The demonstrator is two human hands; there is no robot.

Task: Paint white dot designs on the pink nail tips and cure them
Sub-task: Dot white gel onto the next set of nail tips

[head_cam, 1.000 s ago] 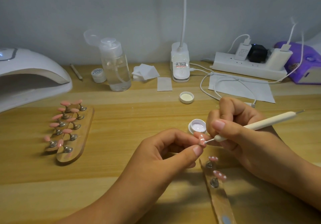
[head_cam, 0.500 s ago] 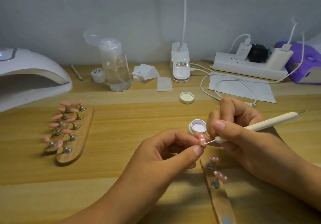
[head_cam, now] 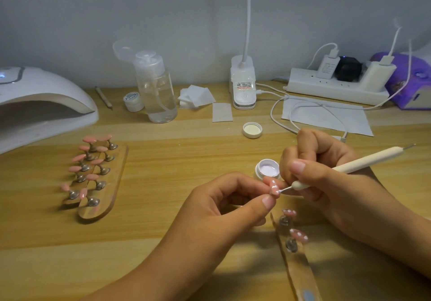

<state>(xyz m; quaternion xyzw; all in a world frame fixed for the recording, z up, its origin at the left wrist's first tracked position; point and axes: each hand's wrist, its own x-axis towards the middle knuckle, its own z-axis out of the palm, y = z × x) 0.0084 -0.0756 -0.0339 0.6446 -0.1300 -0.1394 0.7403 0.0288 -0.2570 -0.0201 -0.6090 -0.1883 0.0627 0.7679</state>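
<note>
Hardly differs from half a second ago: same pinch, same pen-like grip, both hands kept in the same spot over the pale wooden counter (head_cam: 177, 160), metal point still against the nail.

Open wood across the middle and along the near left edge of the counter. Bounded on the left by two rounded wooden holder boards (head_cam: 114, 184) carrying plain pink tips on metal stands, with the white domed curing lamp (head_cam: 46, 100) behind them at the far left. Crowded along the back wall: clear plastic pump bottle (head_cam: 158, 95), white power strip (head_cam: 335, 88), flat white sheet of paper (head_cam: 354, 118). Close under the right wrist, a narrow wooden holder strip (head_cam: 300, 275) running to the near edge, with two pink tips already dotted white (head_cam: 299, 234) on it.

Pinches, between thumb and forefinger of the left hand (head_cam: 224, 205), one small pink nail tip (head_cam: 273, 186) bearing several white dots, raised above the counter. Grips the slim white dotting tool (head_cam: 363, 160) in the right hand (head_cam: 326, 184), fingers curled close to the working end, fine metal point touching the lower part of that nail tip. Just behind both sets of fingertips, the small round white pot of pale gel (head_cam: 268, 167), open, with its white screw lid (head_cam: 252, 130) farther back, apart.
</note>
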